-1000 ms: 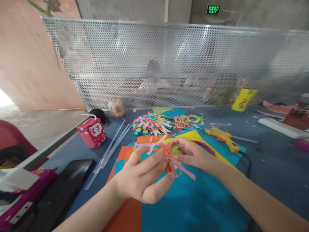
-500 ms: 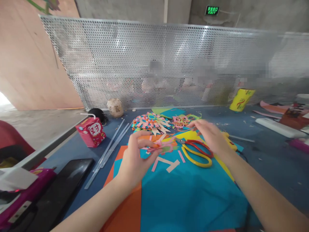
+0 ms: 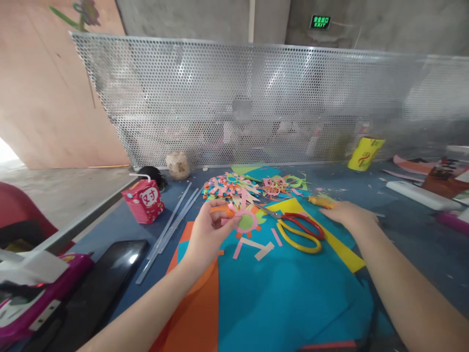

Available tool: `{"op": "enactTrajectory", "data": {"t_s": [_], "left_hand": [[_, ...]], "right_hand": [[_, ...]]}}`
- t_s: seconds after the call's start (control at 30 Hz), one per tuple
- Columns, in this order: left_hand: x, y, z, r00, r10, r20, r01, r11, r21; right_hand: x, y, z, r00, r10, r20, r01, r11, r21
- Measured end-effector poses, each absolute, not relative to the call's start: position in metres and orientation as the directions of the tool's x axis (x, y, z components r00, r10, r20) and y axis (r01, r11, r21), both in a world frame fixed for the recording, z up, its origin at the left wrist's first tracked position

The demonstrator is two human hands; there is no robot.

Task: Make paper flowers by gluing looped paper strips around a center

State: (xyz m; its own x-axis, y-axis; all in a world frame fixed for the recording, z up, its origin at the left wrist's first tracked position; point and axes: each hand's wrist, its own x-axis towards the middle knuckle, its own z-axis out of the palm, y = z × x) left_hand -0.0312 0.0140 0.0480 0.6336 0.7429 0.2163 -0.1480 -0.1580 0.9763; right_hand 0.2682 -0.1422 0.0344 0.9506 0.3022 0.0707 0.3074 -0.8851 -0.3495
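My left hand point(image 3: 213, 230) pinches a paper flower point(image 3: 246, 222) by its edge; it has a green centre, a pink ring and pink and orange tabs. My right hand point(image 3: 346, 215) is closed around a yellow hot glue gun point(image 3: 322, 200), whose nozzle points left and whose body is mostly hidden by the hand. Red-and-yellow-handled scissors point(image 3: 300, 234) lie between the hands on blue paper point(image 3: 286, 298). Pink paper strips point(image 3: 252, 244) are scattered below the flower.
Behind lie layered paper rosettes point(image 3: 230, 186) and a pile of paper scraps point(image 3: 276, 187). At left are clear glue sticks point(image 3: 168, 230), a red drink carton point(image 3: 144, 200), a black phone point(image 3: 98, 288) and a purple power strip point(image 3: 54, 303). A perforated metal screen point(image 3: 205, 98) bounds the table's back.
My right hand has moved right and down from above the scissors and taken hold of the glue gun. The paper flower in my left hand has turned to face me.
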Motion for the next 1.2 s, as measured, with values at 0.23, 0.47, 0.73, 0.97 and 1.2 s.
{"op": "enactTrajectory", "data": {"t_s": [0.23,0.47,0.73,0.97,1.2], "left_hand": [[-0.033,0.017,0.050,0.635,0.764,0.114,-0.132,-0.038,0.991],[-0.038,0.017,0.054,0.586,0.712,0.387,-0.101,-0.410,0.907],[-0.065,0.043,0.068,0.448,-0.397,0.801,-0.212,-0.918,-0.337],[-0.062,0.032,0.077,0.425,-0.462,0.778,-0.197,-0.886,-0.419],[-0.063,0.037,0.068,0.461,-0.399,0.792,-0.196,-0.917,-0.347]], "right_hand": [[0.259,-0.151,0.054,0.968,0.251,0.013,0.240,-0.909,-0.342],[0.230,-0.147,0.069,0.859,0.313,0.405,0.468,-0.801,-0.375],[0.196,-0.127,0.060,0.063,0.206,0.977,0.930,-0.367,0.018],[0.169,-0.127,0.061,-0.265,0.223,0.938,0.939,-0.160,0.303],[0.165,-0.130,0.062,-0.277,0.256,0.926,0.939,-0.131,0.317]]}}
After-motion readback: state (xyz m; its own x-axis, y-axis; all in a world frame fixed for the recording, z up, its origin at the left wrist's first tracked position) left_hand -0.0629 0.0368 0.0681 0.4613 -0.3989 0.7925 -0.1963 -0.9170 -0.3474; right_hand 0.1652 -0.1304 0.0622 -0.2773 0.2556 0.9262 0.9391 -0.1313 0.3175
